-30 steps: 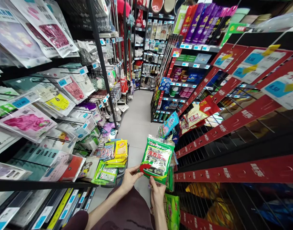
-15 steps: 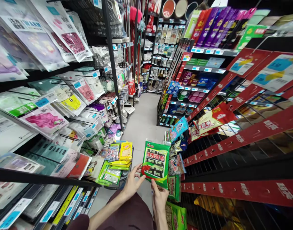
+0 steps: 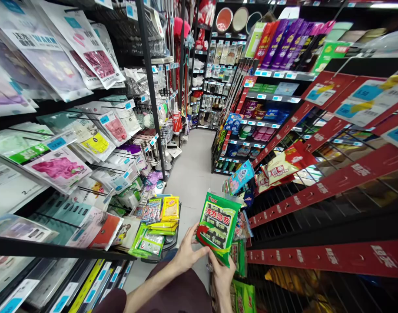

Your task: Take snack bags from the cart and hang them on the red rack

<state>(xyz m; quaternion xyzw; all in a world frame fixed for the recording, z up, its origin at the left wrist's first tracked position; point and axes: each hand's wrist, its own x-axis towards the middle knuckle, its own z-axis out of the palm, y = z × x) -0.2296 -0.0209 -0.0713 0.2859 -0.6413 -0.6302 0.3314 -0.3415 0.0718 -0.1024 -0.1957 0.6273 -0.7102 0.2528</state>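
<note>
A green packet of seaweed snack (image 3: 218, 224) is held tilted in front of me, its printed face toward me. My left hand (image 3: 188, 250) grips its lower left side, with the thumb along the bottom edge and the other fingers partly behind it. At the lower right corner, my right hand (image 3: 221, 271) is closed on the same packet. Just behind and below hang more green packets (image 3: 244, 295) beside the rack. To the left of my hands, a cart or basket (image 3: 177, 237) carries several yellow and green snack packets (image 3: 169, 208).
On the right, a rack with red strips (image 3: 329, 256) and wire bars holds hanging bags, including a blue packet (image 3: 240, 176). Along the left, a shelf post (image 3: 151, 87) stands among hooks of packaged gloves (image 3: 58, 167). A grey floor aisle (image 3: 199, 156) runs ahead between shelves.
The seaweed packet has tilted clockwise and shifted slightly right. Both hands have moved a little to the right with it, and my left thumb is nearer my right hand.
</note>
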